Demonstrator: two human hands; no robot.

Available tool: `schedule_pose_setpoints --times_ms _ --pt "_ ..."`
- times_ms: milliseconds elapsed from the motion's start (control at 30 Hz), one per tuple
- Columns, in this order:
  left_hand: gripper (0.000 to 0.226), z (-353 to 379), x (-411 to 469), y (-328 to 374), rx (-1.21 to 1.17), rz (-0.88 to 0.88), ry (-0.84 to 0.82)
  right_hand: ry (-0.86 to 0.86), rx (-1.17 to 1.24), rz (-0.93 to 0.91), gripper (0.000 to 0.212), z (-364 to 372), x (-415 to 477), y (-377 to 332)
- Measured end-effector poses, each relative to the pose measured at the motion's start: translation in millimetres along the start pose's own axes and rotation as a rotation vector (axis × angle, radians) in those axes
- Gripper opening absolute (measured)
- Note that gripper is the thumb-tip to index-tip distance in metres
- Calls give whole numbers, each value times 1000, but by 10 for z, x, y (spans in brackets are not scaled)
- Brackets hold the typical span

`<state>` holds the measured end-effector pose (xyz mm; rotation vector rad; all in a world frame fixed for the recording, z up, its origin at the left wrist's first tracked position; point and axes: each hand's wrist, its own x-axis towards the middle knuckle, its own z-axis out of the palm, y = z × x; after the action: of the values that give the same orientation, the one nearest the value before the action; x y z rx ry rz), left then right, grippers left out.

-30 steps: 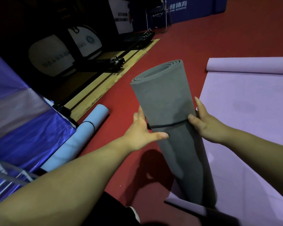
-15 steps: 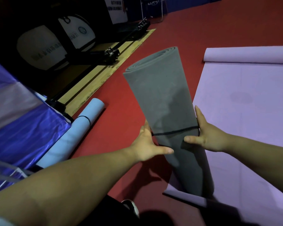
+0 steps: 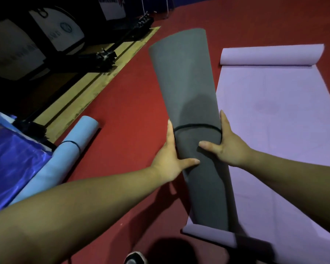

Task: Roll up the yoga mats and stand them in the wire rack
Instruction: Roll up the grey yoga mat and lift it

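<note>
A rolled grey yoga mat point(image 3: 187, 88) stands upright and leans away from me, its lower end resting on the near edge of a purple mat point(image 3: 274, 119). A thin black elastic band point(image 3: 196, 125) circles the grey roll. My left hand point(image 3: 170, 159) grips the roll's left side just below the band. My right hand point(image 3: 225, 145) grips its right side at the band, thumb across the front. The purple mat lies flat, with its far end partly rolled point(image 3: 271, 55). A rolled light-blue mat point(image 3: 69, 149) with a black band lies on the floor at left. No wire rack is visible.
The floor is red point(image 3: 133, 111). A shiny blue padded cover point(image 3: 10, 164) sits at the far left beside the blue roll. A wooden strip point(image 3: 95, 80) with black metal equipment runs diagonally behind. The tip of my shoe point(image 3: 134, 259) shows at the bottom.
The grey roll has tipped further away, so its spiral top end no longer shows. Both hands slid down along it; the band now sits at my right hand's fingers.
</note>
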<state>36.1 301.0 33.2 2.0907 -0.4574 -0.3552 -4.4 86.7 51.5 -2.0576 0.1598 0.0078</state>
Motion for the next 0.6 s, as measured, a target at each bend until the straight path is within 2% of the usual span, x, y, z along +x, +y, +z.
schedule_pose_setpoints --times_ms 200,333,500,600 --pt "127 28 256 -518 -77 30 51 114 30 -31 102 391 230 178" --pt "116 75 343 -730 -124 6 108 117 47 -43 92 580 356 304" --pt "127 90 408 -820 -143 54 125 81 46 -12 78 659 564 259" --pt "121 -260 512 -815 -144 48 148 70 165 47 77 821 755 93"
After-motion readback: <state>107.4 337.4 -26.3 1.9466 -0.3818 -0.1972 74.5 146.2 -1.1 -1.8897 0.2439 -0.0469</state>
